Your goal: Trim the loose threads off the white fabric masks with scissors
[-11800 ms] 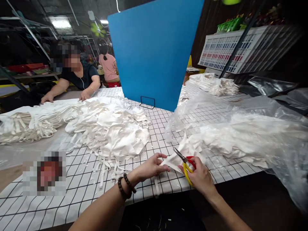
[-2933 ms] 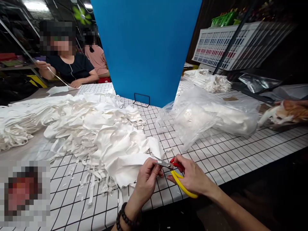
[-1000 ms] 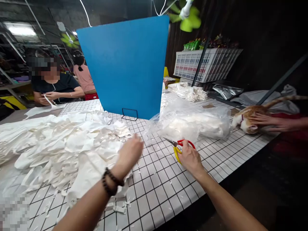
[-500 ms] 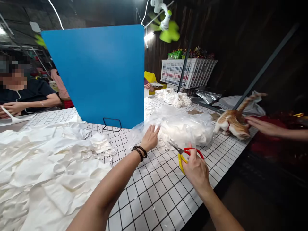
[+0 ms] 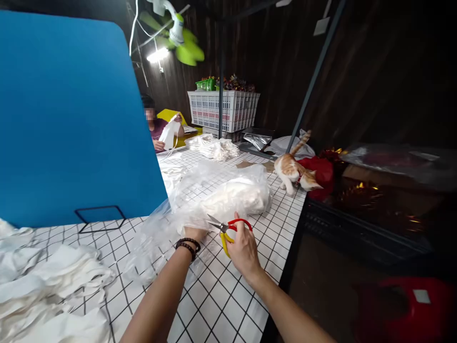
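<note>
At the tabletop's (image 5: pixel 228 305) left edge lies a heap of white fabric pieces (image 5: pixel 46 290). Toward the middle, the left hand (image 5: pixel 194 232) reaches into the mouth of the clear plastic bag (image 5: pixel 221 200) of white pieces; I cannot tell how its fingers sit. Just beside it, the right hand (image 5: pixel 243 248) is closed around the scissors (image 5: pixel 228 229). This looks like fetching a fresh piece; pulling one free calls for a firm pinch.
</note>
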Motion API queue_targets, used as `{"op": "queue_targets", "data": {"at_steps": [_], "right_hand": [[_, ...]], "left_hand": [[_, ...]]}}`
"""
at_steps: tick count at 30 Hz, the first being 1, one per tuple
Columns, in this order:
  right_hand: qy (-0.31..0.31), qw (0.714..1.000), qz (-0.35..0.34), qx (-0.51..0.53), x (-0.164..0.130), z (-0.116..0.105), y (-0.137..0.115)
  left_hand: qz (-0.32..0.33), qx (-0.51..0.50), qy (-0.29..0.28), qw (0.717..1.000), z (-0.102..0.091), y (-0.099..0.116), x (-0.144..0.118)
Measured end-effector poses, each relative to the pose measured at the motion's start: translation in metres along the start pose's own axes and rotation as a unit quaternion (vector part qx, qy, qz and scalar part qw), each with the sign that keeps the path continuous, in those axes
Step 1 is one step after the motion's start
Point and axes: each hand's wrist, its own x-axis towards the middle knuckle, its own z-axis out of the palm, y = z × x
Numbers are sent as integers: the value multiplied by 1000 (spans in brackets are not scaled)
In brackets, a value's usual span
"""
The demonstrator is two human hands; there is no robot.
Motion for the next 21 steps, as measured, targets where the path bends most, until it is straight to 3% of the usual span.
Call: {"op": "queue_targets", "data": {"at_steps": [3, 5, 9, 13, 15, 17, 19, 21], "right_hand": [[-3, 1000, 21, 16, 2, 0, -1], [7, 999, 38, 37, 6, -2, 0], [28, 995, 48, 85, 12, -7, 5], [18, 991, 59, 116, 9, -10, 13], [11, 989, 66, 134, 1, -11, 15], [9, 985, 69, 158, -10, -15, 13], [12, 981, 68, 180, -21, -24, 8], [10, 979, 74, 191, -33, -37, 3]], "left_hand": [[21, 11, 11, 1000, -4, 1, -14], [44, 14, 11, 999, -9, -1, -40], [83, -38, -15, 996, -27, -25, -122], [3, -97, -62, 993, -47, -65, -207], [-27, -109, -37, 993, -53, -81, -241], [-33, -104, 23, 994, -56, -90, -267], [-31, -91, 76, 993, -56, -92, -285], [-34, -90, 92, 991, -56, -90, -296]]}}
